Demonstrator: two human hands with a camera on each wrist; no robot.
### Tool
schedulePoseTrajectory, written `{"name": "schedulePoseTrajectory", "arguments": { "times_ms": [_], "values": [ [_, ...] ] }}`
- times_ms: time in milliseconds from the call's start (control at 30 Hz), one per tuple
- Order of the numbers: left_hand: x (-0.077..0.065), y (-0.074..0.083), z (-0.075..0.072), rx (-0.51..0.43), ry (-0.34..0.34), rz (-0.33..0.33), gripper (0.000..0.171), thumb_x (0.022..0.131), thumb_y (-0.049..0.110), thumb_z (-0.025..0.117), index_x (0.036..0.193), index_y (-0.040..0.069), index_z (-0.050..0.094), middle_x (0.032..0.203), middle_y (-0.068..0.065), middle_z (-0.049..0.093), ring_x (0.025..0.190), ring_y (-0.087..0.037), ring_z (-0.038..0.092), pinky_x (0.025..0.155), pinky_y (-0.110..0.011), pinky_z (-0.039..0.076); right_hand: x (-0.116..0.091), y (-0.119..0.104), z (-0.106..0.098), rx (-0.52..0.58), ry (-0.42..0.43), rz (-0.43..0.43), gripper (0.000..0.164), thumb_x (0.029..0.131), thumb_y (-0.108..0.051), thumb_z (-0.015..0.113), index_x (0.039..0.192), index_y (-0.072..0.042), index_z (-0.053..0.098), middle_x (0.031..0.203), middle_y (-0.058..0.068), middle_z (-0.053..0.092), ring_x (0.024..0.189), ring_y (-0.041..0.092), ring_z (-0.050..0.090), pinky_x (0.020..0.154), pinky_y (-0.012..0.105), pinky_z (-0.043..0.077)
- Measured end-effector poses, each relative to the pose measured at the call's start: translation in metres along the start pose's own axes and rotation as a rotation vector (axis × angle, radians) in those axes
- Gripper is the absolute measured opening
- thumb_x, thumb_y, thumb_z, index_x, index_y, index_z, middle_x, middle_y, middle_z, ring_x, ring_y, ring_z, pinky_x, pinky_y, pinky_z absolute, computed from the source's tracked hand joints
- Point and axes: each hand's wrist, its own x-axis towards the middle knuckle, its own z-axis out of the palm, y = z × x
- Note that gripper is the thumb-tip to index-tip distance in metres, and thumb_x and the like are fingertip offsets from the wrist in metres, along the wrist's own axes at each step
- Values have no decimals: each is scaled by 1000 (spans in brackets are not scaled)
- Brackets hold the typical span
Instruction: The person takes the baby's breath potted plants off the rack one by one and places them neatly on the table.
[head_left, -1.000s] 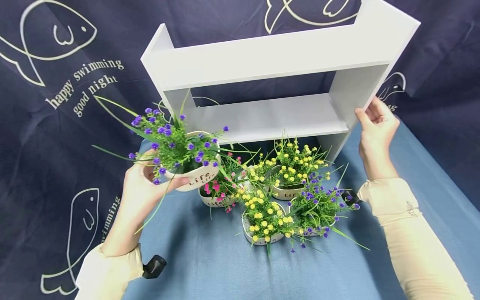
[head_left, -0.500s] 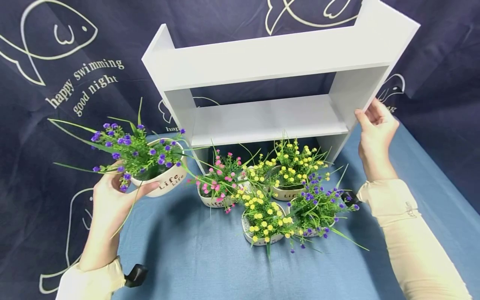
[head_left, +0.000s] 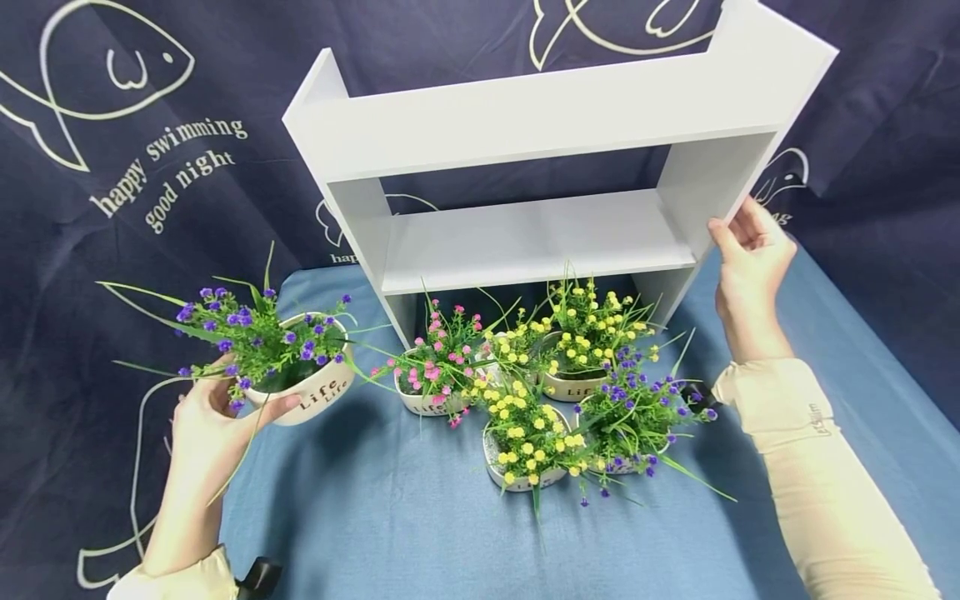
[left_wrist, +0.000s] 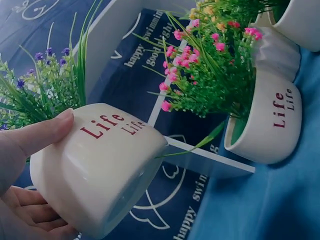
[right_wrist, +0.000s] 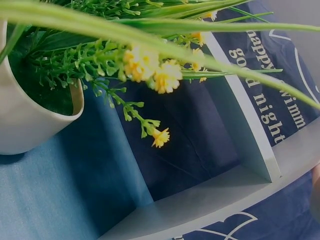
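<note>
My left hand grips a white oval flowerpot lettered "Life", with purple artificial flowers and long grass blades. In the left wrist view the thumb lies on the lettered side of this flowerpot, fingers at its far side, its base tilted into view above the cloth. At the right, my right hand holds the side panel of a white two-tier shelf, thumb at the front edge and fingers behind. Only a sliver of that hand enters the right wrist view.
Several more pots stand before the shelf: pink flowers, yellow flowers, another yellow pot behind, and purple flowers. Blue cloth covers the table. A dark curtain with fish drawings hangs behind.
My left hand has carried the purple-flower pot leftward and down, away from the shelf front, uncovering the pink flowers. The right hand keeps its hold on the shelf.
</note>
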Motion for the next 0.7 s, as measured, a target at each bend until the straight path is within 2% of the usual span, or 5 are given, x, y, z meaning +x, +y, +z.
{"name": "schedulePoseTrajectory", "arguments": {
  "times_ms": [100,167,367,533,700],
  "values": [
    [-2,-7,0,-2,-57,-34,73,70,25,86,135,8,56,113,-8,70,78,9,46,63,-7,36,0,0,0,4,-1,2,44,79,26,54,115,6,68,93,5,75,85,14,69,76,20,50],
    [-3,-11,0,-1,-75,-39,77,71,24,86,138,8,53,115,-10,68,79,9,46,64,-7,37,0,0,-1,0,-2,-4,44,79,26,54,115,6,68,93,5,75,84,14,69,76,20,50],
    [-8,-27,2,-17,-81,-7,68,69,22,88,129,7,59,77,31,53,65,4,43,57,-13,39,0,0,0,2,2,4,44,79,26,54,115,5,68,94,5,75,84,14,69,76,20,50],
    [-12,-41,1,-26,-24,-22,41,66,17,89,97,12,63,60,14,43,57,-2,39,52,-22,36,0,0,0,8,1,3,44,79,26,54,115,6,68,94,5,75,83,14,69,76,20,50],
    [-16,-57,-1,-38,-1,-84,37,65,16,89,84,15,57,57,11,36,58,-3,38,52,-22,35,0,1,0,5,-1,-1,45,78,26,54,115,5,68,94,6,75,83,14,68,75,20,50]
  ]
}}
